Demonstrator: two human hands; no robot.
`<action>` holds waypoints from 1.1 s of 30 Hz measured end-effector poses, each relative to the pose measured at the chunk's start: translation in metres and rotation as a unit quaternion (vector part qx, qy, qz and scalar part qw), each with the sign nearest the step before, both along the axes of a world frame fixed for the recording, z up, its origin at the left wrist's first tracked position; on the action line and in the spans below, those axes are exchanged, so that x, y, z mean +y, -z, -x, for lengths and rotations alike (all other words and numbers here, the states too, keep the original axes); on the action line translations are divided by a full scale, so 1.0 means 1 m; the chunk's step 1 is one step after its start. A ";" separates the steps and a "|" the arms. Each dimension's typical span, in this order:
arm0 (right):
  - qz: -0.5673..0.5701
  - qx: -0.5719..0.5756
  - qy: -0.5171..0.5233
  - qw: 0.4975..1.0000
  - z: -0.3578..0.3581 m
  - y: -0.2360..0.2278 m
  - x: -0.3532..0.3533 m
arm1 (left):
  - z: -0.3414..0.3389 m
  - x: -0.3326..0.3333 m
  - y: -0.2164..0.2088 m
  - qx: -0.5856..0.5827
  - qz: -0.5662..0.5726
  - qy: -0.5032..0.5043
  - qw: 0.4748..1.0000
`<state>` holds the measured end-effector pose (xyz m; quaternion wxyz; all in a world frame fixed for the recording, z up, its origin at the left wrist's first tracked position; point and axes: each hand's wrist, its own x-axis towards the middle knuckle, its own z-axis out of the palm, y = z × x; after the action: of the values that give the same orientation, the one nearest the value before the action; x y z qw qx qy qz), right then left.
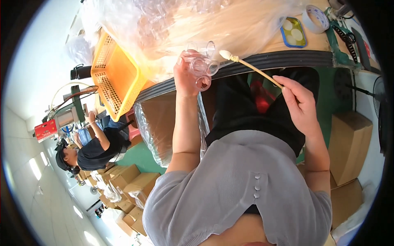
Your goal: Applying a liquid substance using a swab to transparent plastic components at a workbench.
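Several small clear plastic tubes [198, 65] are bunched in my left hand [185, 78], their round open ends pointing right. The fingers are closed around them, partly hidden behind the clear plastic, just above the table's dark front edge. My right hand [299, 100] grips the lower end of a thin wooden stick [258, 70] between thumb and fingers. A pale wrapped tip [227, 55] tops the stick, bound at its neck. That tip is close to the tubes' open ends, and a small gap shows between them.
Clear plastic film [230, 24] and more clear pieces cover the table. A yellow basket [137, 84] sits left. At the right are a blue-rimmed tray [304, 33] of pale discs and a tape roll [316, 19]. Cartons [349, 143] stand right; a co-worker [100, 149] works at far left.
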<state>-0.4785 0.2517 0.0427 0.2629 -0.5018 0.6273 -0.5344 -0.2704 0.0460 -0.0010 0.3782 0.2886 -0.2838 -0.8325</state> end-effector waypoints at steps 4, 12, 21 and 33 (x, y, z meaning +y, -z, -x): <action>-0.027 0.036 -0.021 0.999 0.002 -0.011 -0.003 | -0.010 0.012 -0.012 -0.054 0.088 0.020 0.994; -0.015 0.056 -0.030 0.998 -0.003 -0.013 -0.008 | -0.011 0.020 -0.014 -0.079 0.155 0.045 0.984; -0.027 0.071 -0.034 0.997 0.001 -0.020 -0.004 | -0.013 0.025 -0.018 -0.058 0.195 0.020 0.979; -0.017 0.053 -0.079 0.995 -0.005 -0.031 0.002 | -0.012 0.028 -0.024 -0.082 0.256 -0.004 0.963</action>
<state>-0.4734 0.2536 0.0738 0.2797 -0.5729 0.6074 -0.4739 -0.2582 0.0743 0.0230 0.4182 0.2504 -0.5165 -0.7040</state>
